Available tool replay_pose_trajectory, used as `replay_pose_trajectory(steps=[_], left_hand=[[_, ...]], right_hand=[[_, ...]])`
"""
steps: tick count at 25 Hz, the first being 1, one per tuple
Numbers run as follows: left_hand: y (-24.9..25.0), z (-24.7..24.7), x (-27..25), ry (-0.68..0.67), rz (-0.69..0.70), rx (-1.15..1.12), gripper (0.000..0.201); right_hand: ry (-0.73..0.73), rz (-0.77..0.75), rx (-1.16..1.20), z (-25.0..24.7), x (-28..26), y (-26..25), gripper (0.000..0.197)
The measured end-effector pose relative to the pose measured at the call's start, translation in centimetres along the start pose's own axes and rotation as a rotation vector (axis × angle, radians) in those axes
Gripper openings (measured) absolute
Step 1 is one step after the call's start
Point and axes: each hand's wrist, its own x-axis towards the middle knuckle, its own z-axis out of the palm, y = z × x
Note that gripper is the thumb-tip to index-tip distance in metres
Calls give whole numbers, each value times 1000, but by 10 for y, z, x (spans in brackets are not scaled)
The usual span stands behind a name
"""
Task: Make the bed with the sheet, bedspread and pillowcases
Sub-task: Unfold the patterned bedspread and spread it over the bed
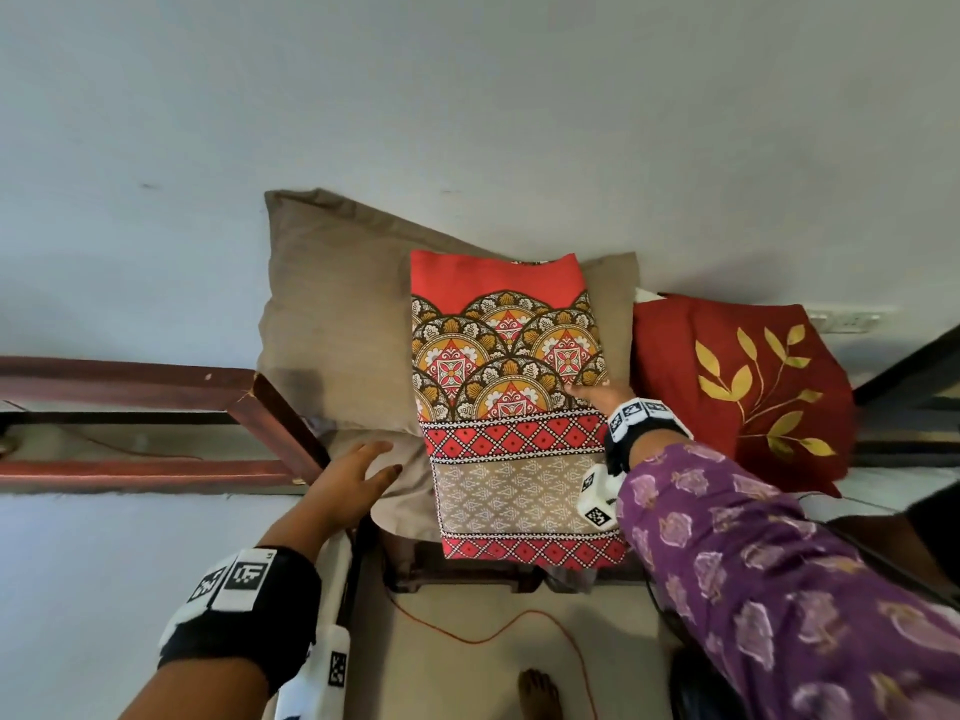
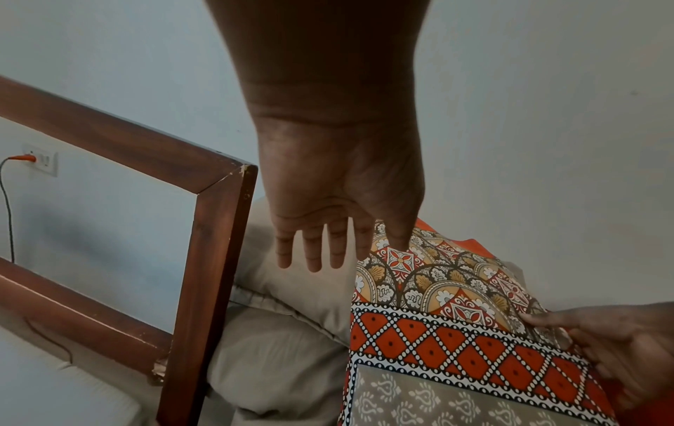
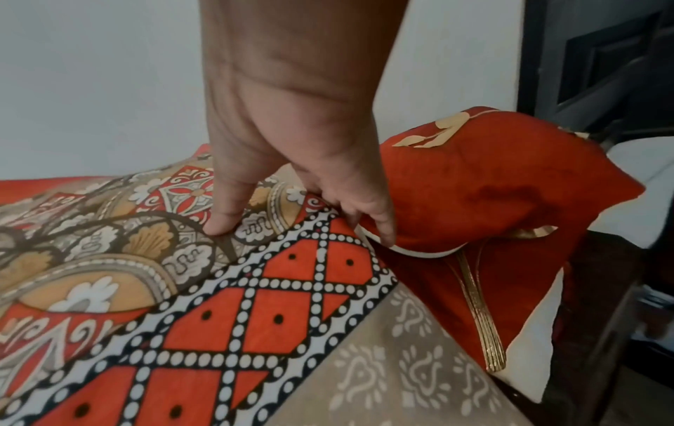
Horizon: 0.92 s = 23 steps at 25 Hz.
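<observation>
A folded patterned cloth (image 1: 514,407) in red, orange and beige lies on two stacked taupe pillows (image 1: 337,314). My right hand (image 1: 592,397) pinches the cloth's right edge. In the right wrist view its thumb (image 3: 222,222) presses on top of the cloth (image 3: 182,288) while the other fingers curl under the edge. My left hand (image 1: 387,459) is open with straight fingers, at the lower taupe pillow (image 1: 400,496) just left of the cloth. The left wrist view shows the left hand (image 2: 350,253) spread above the pillow (image 2: 291,288) beside the cloth (image 2: 456,331).
A dark red cushion (image 1: 737,376) with gold leaves leans right of the pillows, touching the cloth's edge (image 3: 492,184). A wooden frame (image 1: 280,413) stands left of the pillows. An orange cable (image 1: 493,636) trails on the floor by my bare foot (image 1: 540,693). A wall socket (image 2: 40,161) sits behind the frame.
</observation>
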Motion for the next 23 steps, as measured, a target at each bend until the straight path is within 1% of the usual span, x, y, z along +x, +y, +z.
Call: replay_pose_trajectory(steps=[2,4,5,6,7,8,10,11,12,13,14,15,17,19,20,21,23], left_hand=[[3,-3,-2,10,14,-4,46],[13,-7,-3,48,54,-26,42],[19,-10,-4,75,72,-46,41],[25,-12,-2,98,84,-75,40],[30,-16,-1,120,90,-113,40],[36,-20,-1,140,96,-157,39],[50,-27,-4,185,113,-255,37],[58,-32,-6,210,119,-310,37],[67,-37,-9,239,120,-374,36],[76,-43,-12,268,113,-463,37],[85,-49,-15,276,90,-573,38],[91,-56,-20,270,50,-703,42],[93,-72,-31,251,-43,-944,46],[84,-85,-48,349,-60,-1043,36],[73,-91,-59,400,-73,-1079,33],[61,-97,-73,424,-99,-1109,35],[38,-108,-101,396,-139,-1145,40]], right_hand=[[21,-12,18,-1,-3,-3,87],[23,-89,69,1,-7,-9,101],[3,-119,84,2,-12,-14,105],[-12,-132,84,5,-20,-22,101],[-26,-157,82,8,-27,-27,89],[-38,-191,63,12,-41,-35,73],[-14,-311,-22,29,-75,-55,31],[15,-386,-86,41,-95,-66,13],[32,-461,-157,54,-113,-73,11],[51,-550,-237,69,-130,-80,13],[80,-627,-317,84,-147,-85,19],[120,-701,-403,100,-168,-89,25],[130,-796,-567,127,-219,-94,30],[104,-905,-673,149,-266,-92,35],[87,-963,-696,157,-286,-90,37],[66,-1025,-703,166,-304,-88,41],[12,-1123,-647,181,-330,-80,59]])
